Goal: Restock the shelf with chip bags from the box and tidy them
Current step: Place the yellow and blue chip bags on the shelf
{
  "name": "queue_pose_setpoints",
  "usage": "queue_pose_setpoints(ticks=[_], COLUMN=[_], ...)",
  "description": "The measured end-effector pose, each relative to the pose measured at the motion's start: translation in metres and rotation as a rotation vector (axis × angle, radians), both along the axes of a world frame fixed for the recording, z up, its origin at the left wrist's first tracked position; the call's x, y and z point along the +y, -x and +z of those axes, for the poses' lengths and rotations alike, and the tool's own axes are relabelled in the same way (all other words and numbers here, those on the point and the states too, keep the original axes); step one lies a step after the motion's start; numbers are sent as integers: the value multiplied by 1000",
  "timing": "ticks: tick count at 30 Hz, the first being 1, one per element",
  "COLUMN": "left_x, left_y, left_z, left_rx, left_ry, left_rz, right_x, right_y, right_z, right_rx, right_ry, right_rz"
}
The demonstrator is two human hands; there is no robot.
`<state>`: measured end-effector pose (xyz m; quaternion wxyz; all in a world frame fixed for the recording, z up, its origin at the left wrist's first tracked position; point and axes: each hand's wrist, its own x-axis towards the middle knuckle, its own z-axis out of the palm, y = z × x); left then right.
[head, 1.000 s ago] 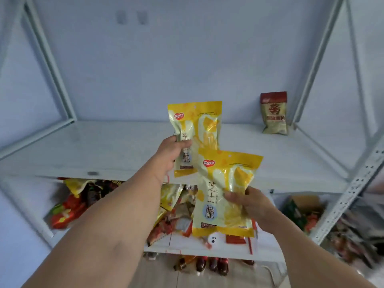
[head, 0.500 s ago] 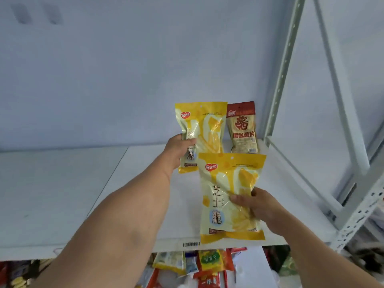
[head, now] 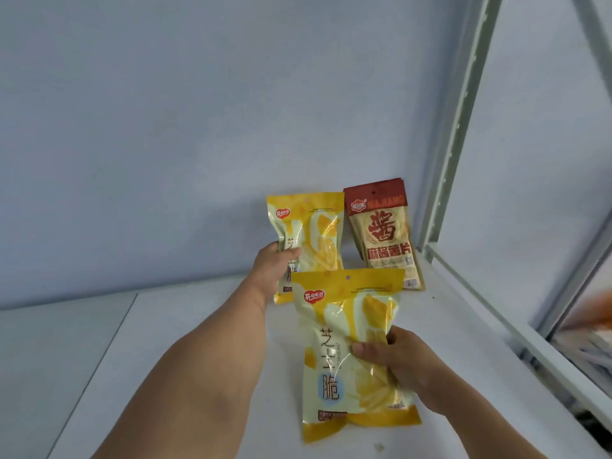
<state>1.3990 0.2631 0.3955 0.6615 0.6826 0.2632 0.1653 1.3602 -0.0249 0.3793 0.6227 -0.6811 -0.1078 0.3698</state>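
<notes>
Left hand gripping far yellow bag upright above shelf, beside red-brown bag. Right hand clamped on near yellow bag.

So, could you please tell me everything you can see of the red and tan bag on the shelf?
The red bag is a glossy pouch with a red top band, a tan body with large red characters and a barcode at its lower right. It stands upright on the white shelf, against the back wall, beside the corner post. Neither hand touches it; the far yellow bag is just to its left.
</notes>
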Motion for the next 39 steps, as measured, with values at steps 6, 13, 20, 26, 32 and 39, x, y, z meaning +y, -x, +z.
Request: queue_pose_setpoints(ticks=[6, 13, 20, 26, 32, 39], left_x=[8, 22, 25, 28, -6, -16], left_y=[-21, -50, -53, -28, 36, 93], left_z=[-13, -11, -11, 1, 1, -31], left_rx=[-20, -7, 9, 14, 116, 29], left_ry=[45, -134, -151, -96, -747, -1279], left_rz=[29, 47, -2, -12, 384, 313], right_x=[13, 17, 21, 29, 54, 95], right_y=[-15, -36, -50, -58, -69, -90], right_z=[-1, -3, -9, -8, 1, -4], right_rx=[36, 36, 17, 19, -83, -190], right_ry=[11, -6, 2, 33, 41, 82], right_rz=[-12, -14, 22, 56, 54, 22])
